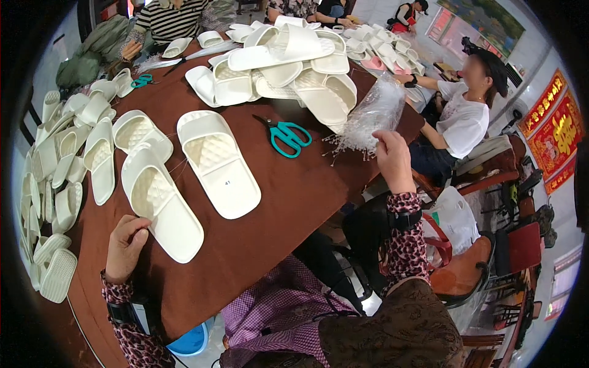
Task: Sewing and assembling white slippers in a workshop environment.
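Note:
My left hand (127,246) pinches the side edge of a cream slide slipper (167,211) that lies sole-down on the table. To its right sits a matching slipper (224,168), and a thin clear string runs between the two. At the table's right edge, my right hand (394,161) has its fingers closed at the loose ends of a bundle of clear plastic tag strings (375,113). What exactly is between those fingertips is too small to make out. Scissors with teal handles (289,138) rest on the table between the slippers and the bundle.
The table (276,202) has a brown cloth. Piled slippers (270,67) stand at the far middle, with more (58,153) along the left. Other teal scissors (142,80) lie far left. A person in white (457,113) sits at right; others sit across. A blue basin (191,340) is below.

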Demonstrator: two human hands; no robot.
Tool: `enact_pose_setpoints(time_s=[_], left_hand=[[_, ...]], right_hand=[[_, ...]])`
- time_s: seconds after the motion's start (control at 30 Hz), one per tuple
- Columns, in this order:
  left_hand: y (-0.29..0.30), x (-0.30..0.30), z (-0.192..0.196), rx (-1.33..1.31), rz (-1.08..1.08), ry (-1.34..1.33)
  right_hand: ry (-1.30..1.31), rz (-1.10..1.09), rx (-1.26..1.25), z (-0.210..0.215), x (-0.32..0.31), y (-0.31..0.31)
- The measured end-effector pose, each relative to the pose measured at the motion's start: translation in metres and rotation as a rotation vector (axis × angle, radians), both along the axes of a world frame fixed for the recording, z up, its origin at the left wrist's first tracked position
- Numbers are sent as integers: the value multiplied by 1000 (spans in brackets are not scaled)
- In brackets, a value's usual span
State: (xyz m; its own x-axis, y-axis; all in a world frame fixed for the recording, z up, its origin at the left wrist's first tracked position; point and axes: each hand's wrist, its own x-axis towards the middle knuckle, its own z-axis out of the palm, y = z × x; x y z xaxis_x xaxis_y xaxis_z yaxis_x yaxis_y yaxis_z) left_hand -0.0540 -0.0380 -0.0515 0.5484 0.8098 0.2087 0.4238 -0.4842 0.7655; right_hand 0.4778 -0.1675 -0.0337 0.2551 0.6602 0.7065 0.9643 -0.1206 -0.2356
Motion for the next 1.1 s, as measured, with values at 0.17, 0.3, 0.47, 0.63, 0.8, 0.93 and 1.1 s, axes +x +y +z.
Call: enact_pose_setpoints(time_s=[0.17,0.3,0.47,0.63,0.8,0.93,1.1], left_hand=[[3,-2,-2,-92,49,-48],[-2,-2,5,37,33,-8],[-6,2,6,10,63,16],[-5,-3,0,42,49,-27],[-4,-2,4,20,53,-7],[-1,1,3,24,54,3],[-2,-1,1,33,38,-5]], right_hand=[[-109,43,-53,-13,-2,-3],[-199,46,-109,-18,-6,0],[-170,57,-74,-18,-12,-4],[-102,92,-15,-7,-26,-2],[47,239,87,7,-53,2],[71,411,116,20,-83,3],[102,558,119,31,-131,9]])
